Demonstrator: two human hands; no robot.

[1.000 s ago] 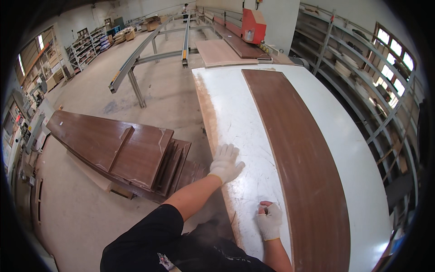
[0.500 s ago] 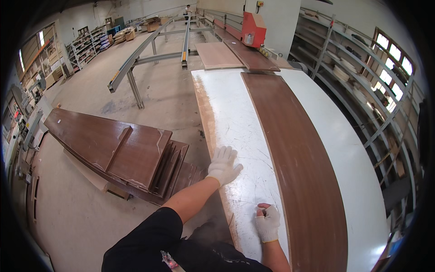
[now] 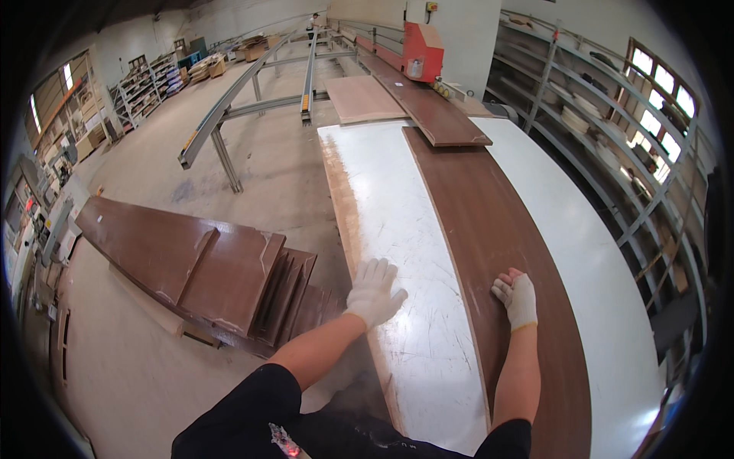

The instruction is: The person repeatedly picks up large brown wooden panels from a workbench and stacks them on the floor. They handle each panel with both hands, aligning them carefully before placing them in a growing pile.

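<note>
My left hand [image 3: 374, 292], in a white glove, lies flat with spread fingers on the white tabletop [image 3: 417, 329] near its worn left edge. Over the long brown board [image 3: 497, 229] is my right hand [image 3: 517, 298], gloved with bare fingertips showing. Its fingers are curled together; whether anything is inside them is hidden. Further ahead, a second brown board [image 3: 436, 115] comes out from beneath a red machine housing [image 3: 423, 52], its near end overlapping the far end of the first board. A pale, flat panel [image 3: 365, 99] lies to its left.
Left of the table, brown boards are piled in a stack [image 3: 176, 256] with uneven ends. A metal rail frame [image 3: 229, 99] runs into the distance, where a person [image 3: 312, 27] stands. Grey shelving [image 3: 566, 92] lines the right side.
My right hand has moved forward and right, from the white tabletop to over the brown board. The board under the machine has come nearer. My left hand stays about where it was.
</note>
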